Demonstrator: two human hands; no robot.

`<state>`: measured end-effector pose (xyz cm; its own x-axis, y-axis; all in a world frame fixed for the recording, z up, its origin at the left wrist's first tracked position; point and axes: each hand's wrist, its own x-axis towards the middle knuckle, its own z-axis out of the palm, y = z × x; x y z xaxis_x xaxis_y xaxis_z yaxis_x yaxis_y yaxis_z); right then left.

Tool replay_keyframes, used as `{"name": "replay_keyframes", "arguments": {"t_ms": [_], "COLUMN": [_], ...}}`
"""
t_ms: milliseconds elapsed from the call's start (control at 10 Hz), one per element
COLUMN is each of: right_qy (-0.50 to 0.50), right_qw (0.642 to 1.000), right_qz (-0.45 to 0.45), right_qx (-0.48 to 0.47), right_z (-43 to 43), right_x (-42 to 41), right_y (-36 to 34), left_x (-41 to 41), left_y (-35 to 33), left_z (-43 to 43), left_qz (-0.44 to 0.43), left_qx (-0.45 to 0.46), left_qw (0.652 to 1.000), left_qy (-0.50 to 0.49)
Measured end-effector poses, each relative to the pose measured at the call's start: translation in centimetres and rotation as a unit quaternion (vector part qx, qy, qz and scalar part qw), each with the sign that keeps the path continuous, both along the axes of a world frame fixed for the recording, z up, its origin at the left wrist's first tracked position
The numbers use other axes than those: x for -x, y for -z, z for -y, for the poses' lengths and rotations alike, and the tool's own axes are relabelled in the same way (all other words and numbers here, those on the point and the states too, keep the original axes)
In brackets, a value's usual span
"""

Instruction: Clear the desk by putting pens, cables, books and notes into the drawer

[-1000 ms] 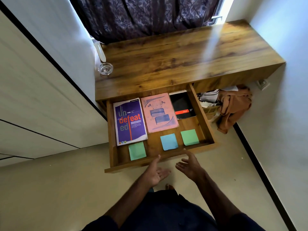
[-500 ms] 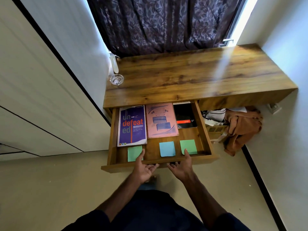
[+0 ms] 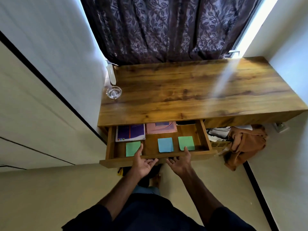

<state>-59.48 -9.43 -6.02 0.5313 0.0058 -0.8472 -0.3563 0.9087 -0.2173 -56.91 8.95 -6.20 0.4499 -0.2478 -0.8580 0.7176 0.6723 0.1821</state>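
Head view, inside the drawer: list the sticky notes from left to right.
Left green note → blue note → right green note.

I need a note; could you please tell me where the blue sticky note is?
Head view: the blue sticky note lies in the open drawer, between the left green note and the right green note.

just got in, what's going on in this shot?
A person stands at a wooden desk with the left hand and right hand at the front of its partly open drawer, thumbs over the edge. Inside lie a purple book, a pink book, a left green note, a blue note and a right green note. A glass dish sits on the desk's left rear corner.
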Motion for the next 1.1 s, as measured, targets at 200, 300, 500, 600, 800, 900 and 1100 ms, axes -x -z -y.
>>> {"name": "replay_keyframes", "arguments": {"t_ms": [200,300,500,600,800,900,1100], "right_qy": [0.042,0.054,0.05,0.056,0.05,0.027,-0.033], "right_qw": [0.999,0.998,0.998,0.998,0.999,0.999,0.997], "right_qz": [-0.028,-0.029,-0.025,-0.011,-0.008,0.002,-0.009], "right_qx": [0.007,0.006,0.007,-0.001,0.015,0.02,0.071], "right_z": [-0.4,-0.7,-0.6,-0.5,-1.4,-1.2,0.3], "right_x": [-9.5,-13.0,-18.4,-20.5,-20.9,-20.2,-19.7], "right_y": [-1.2,-2.4,-3.3,-2.7,-2.8,-3.6,-6.5], "left_x": [-8.9,-12.6,-17.5,-18.7,-18.5,-18.8,-18.9], "left_y": [-0.9,-1.4,-1.7,-2.1,-1.1,-0.9,-2.5], "left_z": [0.5,0.6,1.0,1.5,1.7,1.0,1.9], "left_qz": [-0.014,-0.031,-0.031,-0.005,0.053,0.083,0.127], "left_qx": [0.025,0.049,0.077,0.072,0.016,-0.042,-0.16], "left_qw": [1.0,0.998,0.995,0.996,0.998,0.986,0.932], "left_qy": [-0.002,-0.018,-0.049,-0.055,0.04,0.135,0.299]}}
